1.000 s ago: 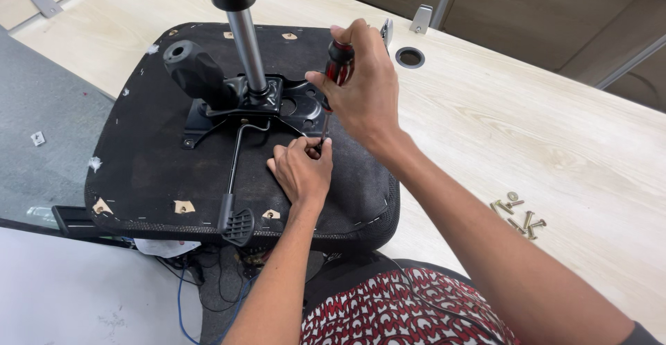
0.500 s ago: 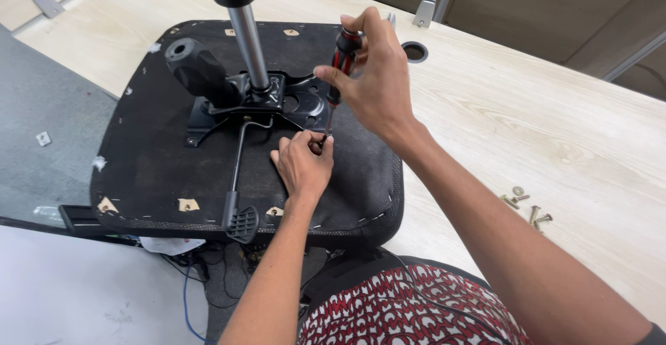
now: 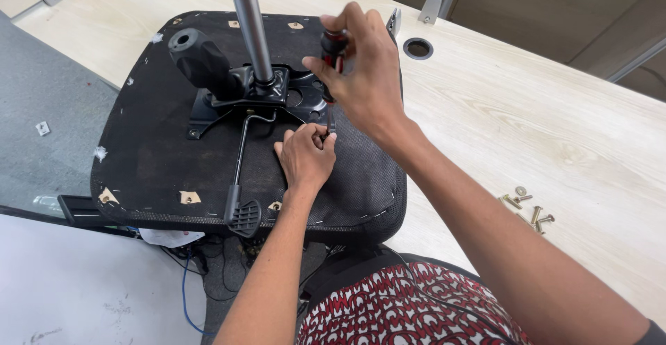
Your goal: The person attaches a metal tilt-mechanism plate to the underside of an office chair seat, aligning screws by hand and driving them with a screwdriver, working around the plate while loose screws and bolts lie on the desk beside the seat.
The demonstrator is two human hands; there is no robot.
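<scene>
Hands work over an upturned black fabric-covered office chair seat (image 3: 166, 158) that lies on the pale wooden bench (image 3: 527, 130), its edge overhanging toward the person. The right hand (image 3: 364, 74) has its grip closed around the red-and-black handle of a screwdriver (image 3: 331, 61), held upright with the thin shaft pointing down to the seat's underside. The left hand (image 3: 305, 158) rests on the fabric just below, its fingertips pinched at the screwdriver's tip; whatever they pinch is too small to make out. Just left of the screwdriver, a black metal mechanism plate (image 3: 257, 95) is fixed at the seat's middle, with a shiny steel gas-lift column (image 3: 253, 33) rising from it and a black lever with a ribbed paddle (image 3: 243, 213) running toward the near edge. Well apart, several brass-coloured bolts (image 3: 528, 208) lie loose on the bench to the right.
</scene>
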